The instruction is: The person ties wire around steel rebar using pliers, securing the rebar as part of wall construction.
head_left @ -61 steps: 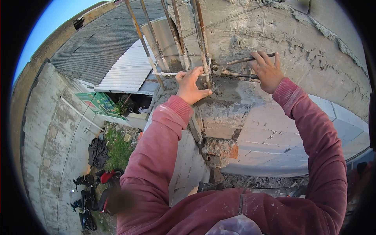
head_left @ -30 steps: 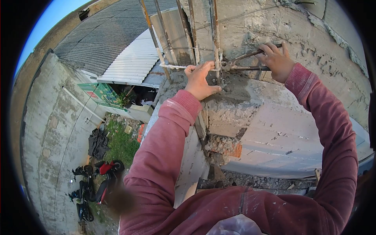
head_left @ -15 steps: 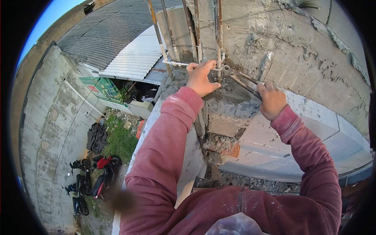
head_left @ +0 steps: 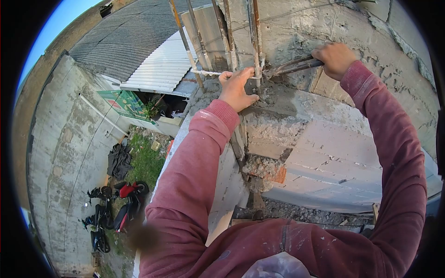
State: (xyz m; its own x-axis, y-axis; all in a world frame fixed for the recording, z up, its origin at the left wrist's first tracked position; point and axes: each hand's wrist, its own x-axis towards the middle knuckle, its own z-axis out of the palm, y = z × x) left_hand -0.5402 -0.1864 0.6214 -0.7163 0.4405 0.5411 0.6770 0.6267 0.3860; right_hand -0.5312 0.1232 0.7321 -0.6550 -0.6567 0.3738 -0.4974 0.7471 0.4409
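My left hand (head_left: 235, 90) has its fingers hooked over a thin mortar-crusted steel stirrup (head_left: 207, 73) that runs across the vertical rebars. Its thumb points right, beside a rebar (head_left: 256, 44). In my right hand (head_left: 334, 59) are the long handles of steel pincers (head_left: 296, 65). They slant down-left, and their jaws are at the right side of the rebars, close to the stirrup's end. What exactly the jaws grip is too small to make out. Grey mortar (head_left: 278, 99) covers the column top beneath both hands.
Several rebars rise from the column beside a rough concrete wall (head_left: 320, 28). White block walling (head_left: 324, 157) lies below right. Broken brick (head_left: 276, 173) sticks out under the column. Far down on the left are motorbikes (head_left: 123, 204), grass and a corrugated roof (head_left: 153, 60).
My right hand has moved up and to the right, swinging the pincers' handles to a flatter angle. My left hand stays at the stirrup.
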